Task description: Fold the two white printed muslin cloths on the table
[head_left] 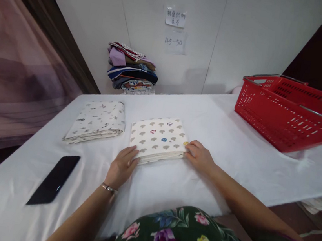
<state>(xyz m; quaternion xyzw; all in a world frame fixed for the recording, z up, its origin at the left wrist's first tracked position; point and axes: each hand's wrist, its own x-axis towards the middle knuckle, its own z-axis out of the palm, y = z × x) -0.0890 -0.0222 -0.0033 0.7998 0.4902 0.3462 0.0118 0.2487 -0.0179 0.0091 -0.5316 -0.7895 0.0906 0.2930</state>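
A folded cream cloth with a mushroom print point(159, 136) lies on the white table point(233, 154) in front of me. My left hand point(121, 166) rests flat at its near left corner, fingers stretched out and touching the folded edge. My right hand point(200, 155) lies at the cloth's right edge with its fingers curled against the side of the fold. A second folded cream cloth with a small grey print point(97, 121) sits to the left, apart from both hands.
A black phone point(54, 179) lies near the table's left front. A red plastic basket point(289, 110) stands at the right. A pile of folded coloured clothes point(132, 69) sits against the back wall under two paper notes.
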